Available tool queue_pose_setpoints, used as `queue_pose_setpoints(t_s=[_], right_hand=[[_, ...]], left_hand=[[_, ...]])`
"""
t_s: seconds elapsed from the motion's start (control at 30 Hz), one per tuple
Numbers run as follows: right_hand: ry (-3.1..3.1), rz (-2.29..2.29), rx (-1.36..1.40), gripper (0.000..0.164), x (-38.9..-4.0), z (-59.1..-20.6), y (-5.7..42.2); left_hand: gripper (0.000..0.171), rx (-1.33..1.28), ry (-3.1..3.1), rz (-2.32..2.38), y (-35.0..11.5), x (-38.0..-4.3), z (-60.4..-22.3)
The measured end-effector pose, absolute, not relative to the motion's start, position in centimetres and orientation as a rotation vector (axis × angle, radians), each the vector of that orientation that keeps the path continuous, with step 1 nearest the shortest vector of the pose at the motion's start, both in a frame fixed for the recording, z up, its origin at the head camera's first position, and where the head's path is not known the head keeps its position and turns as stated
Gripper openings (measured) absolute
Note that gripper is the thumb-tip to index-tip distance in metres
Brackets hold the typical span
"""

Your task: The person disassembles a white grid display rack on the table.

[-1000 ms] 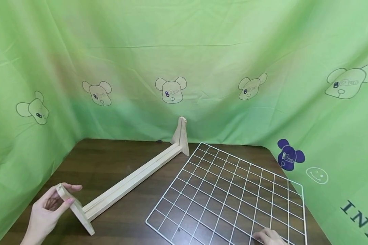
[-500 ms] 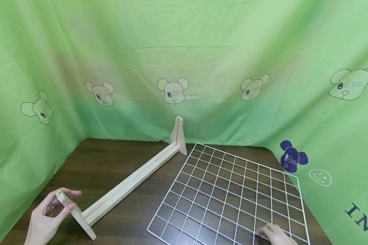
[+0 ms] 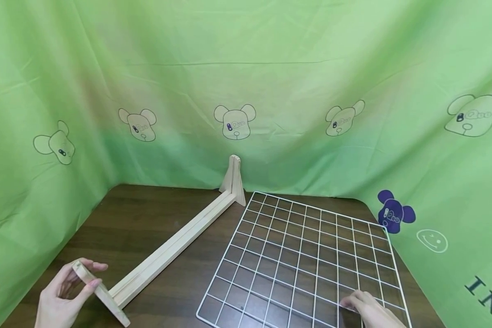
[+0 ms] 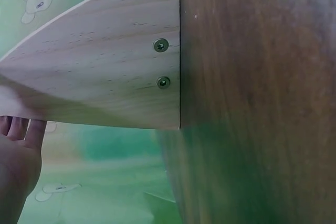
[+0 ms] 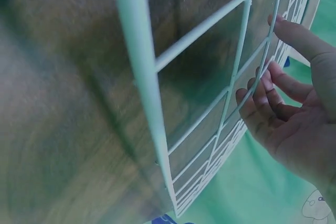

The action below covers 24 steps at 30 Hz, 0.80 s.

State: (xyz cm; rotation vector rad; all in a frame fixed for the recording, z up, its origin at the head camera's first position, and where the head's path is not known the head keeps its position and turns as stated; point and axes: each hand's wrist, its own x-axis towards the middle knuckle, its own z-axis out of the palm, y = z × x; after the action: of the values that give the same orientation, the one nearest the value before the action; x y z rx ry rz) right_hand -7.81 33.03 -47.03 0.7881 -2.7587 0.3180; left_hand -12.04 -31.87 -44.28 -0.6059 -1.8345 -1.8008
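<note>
A pale wooden stand lies diagonally across the left of the table in the head view: a long grooved bar between two tapered end pieces. My left hand holds the near end piece at its top, thumb on one side and fingers on the other. In the left wrist view that end piece shows two bolt heads at its base. The far end piece stands upright with a slot. My right hand pinches a wire of the white wire grid panel; in the right wrist view its fingertips curl at the wires.
The dark brown wooden table bears the stand and grid side by side. A green cloth with printed bear heads encloses the table's back and sides. The grid's far left corner lies close to the stand's far end piece.
The grid has turned counterclockwise, its far edge shifting left toward the stand, with my right hand still holding it. The stand's far end has swung slightly left; my left hand keeps its hold.
</note>
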Motion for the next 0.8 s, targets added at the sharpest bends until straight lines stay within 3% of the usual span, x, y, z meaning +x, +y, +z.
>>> queue_pose_setpoints(t_s=[0.8], right_hand=[[-2.794,0.351,0.861,0.057,-7.7,-45.3,32.2]], left_hand=[[0.047,-0.8,-1.56,-1.898,-31.9,-13.8,-45.2]])
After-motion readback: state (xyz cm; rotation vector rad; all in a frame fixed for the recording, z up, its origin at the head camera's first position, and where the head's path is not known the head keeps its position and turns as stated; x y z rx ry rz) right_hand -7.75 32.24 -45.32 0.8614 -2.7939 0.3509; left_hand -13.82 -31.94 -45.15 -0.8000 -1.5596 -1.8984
